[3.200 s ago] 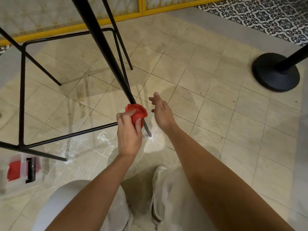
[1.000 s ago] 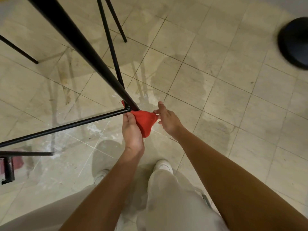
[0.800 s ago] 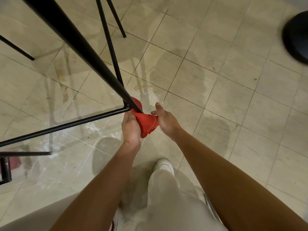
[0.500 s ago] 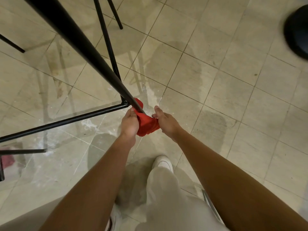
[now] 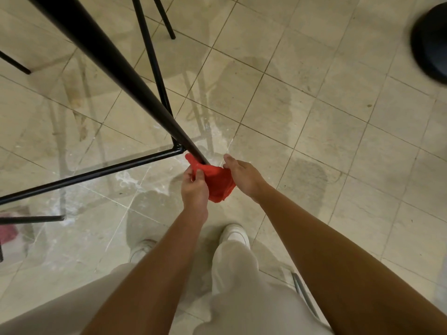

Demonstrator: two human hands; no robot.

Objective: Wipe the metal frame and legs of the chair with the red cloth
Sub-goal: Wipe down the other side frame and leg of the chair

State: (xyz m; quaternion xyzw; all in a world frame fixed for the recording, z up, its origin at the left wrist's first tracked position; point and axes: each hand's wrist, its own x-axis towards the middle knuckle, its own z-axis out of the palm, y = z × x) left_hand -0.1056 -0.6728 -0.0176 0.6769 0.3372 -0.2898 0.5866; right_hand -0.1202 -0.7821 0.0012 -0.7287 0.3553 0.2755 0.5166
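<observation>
Low on the black chair leg (image 5: 135, 85), just below its crossbar (image 5: 96, 174) joint, we hold the red cloth (image 5: 219, 182) wrapped round the metal.
Our left hand (image 5: 195, 189) curls its fingers round the cloth, thumb pressed on top; our right hand (image 5: 243, 176) grips the cloth's other side, its fingers mostly hidden behind the fabric.

The chair leg (image 5: 116, 68) slants from the upper left down into the cloth (image 5: 217, 182), just past its joint with the crossbar (image 5: 92, 174), which runs off left. The left hand (image 5: 194, 189) holds the cloth's left side and the right hand (image 5: 242, 175) its right. Two shoes (image 5: 235, 234) stand on the floor (image 5: 314, 117) below. A round base (image 5: 433, 42) sits far right, well apart.
</observation>
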